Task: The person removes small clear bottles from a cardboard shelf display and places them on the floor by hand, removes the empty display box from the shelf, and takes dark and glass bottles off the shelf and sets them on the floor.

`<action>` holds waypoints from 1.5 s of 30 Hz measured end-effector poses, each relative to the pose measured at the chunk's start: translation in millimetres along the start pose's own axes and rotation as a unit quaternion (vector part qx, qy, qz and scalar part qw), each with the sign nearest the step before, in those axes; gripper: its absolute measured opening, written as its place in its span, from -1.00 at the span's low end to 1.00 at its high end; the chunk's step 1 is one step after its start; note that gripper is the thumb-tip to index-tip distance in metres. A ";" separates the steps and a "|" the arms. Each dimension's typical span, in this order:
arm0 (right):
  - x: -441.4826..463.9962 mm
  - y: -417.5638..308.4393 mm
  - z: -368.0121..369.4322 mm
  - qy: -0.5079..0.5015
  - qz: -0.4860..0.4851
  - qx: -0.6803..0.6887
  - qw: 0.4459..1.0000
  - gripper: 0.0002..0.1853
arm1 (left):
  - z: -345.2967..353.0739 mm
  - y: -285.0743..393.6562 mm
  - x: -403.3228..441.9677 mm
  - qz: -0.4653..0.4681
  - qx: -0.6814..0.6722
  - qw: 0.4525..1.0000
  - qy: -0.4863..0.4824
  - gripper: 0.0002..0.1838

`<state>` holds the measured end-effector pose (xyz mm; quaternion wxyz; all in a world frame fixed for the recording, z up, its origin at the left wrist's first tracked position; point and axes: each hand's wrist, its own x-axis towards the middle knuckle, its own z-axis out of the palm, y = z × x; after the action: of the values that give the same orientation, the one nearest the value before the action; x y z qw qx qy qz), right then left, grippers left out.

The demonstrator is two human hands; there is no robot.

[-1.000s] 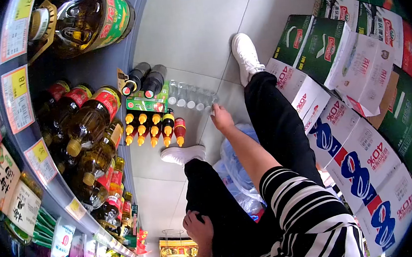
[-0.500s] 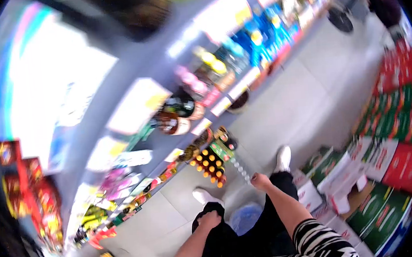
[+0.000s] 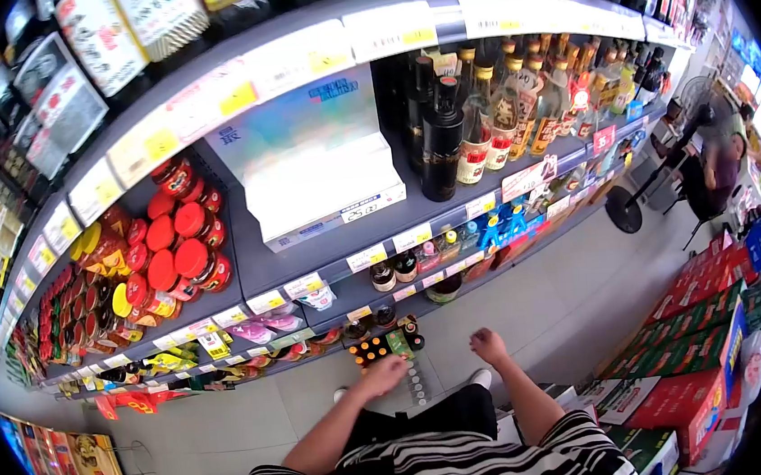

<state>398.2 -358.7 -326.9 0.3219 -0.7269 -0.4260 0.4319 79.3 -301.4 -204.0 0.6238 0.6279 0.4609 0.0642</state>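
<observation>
My left hand [image 3: 385, 376] hangs in the air in front of the shelves, its fingers loosely curled and nothing visible in them. Just beyond it, bottles with orange caps [image 3: 369, 352] stand on the floor, beside a green carton [image 3: 399, 344]. A row of bottles with pale grey caps [image 3: 417, 385] runs between my hands, lower down. To the right, my right hand [image 3: 488, 346] is raised over the floor, fingers curled in, with no object seen in it. Neither hand touches the goods.
A shelf [image 3: 336, 246] ahead carries red-lidded jars [image 3: 192, 258], a white display box [image 3: 326, 183] and glass liquor bottles [image 3: 501, 118]. Stacked red and green cartons [image 3: 678, 329] line the right side. A fan [image 3: 624, 209] and a seated person [image 3: 716, 167] are farther down the aisle.
My view has lifted from the floor to the shelves and is sharper. My left hand has come up off my knee, and my right hand has also risen away from my leg.
</observation>
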 end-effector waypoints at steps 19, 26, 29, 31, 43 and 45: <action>79.0 -434.5 14.3 0.270 -0.286 -0.052 0.918 -0.32 | -274.8 139.7 -16.1 0.153 -0.157 0.881 0.420 -0.38; 110.5 -441.5 9.7 0.161 -0.163 -0.019 0.973 -0.13 | -273.6 165.6 -3.4 0.143 -0.237 0.854 0.440 -0.29; 137.2 -436.8 10.1 0.118 -0.156 0.017 0.981 -0.18 | -287.0 155.9 9.3 0.151 -0.325 0.860 0.364 -0.24; 149.5 -431.6 11.3 0.112 -0.162 0.042 0.979 -0.24 | -279.0 164.8 4.9 0.160 -0.343 0.859 0.345 -0.27; 45.3 -466.0 0.2 0.018 -0.145 0.250 0.957 -0.24 | -264.7 173.9 -29.3 0.272 -0.350 0.817 0.368 -0.28; 16.3 -456.2 -0.5 0.009 -0.174 0.266 0.948 -0.28 | -252.7 167.0 -50.3 0.281 -0.370 0.810 0.358 -0.30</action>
<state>247.3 -148.1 49.0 0.5776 -0.5331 -0.4127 0.4602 -31.7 -117.6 15.5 0.5548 0.3845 0.3961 0.6225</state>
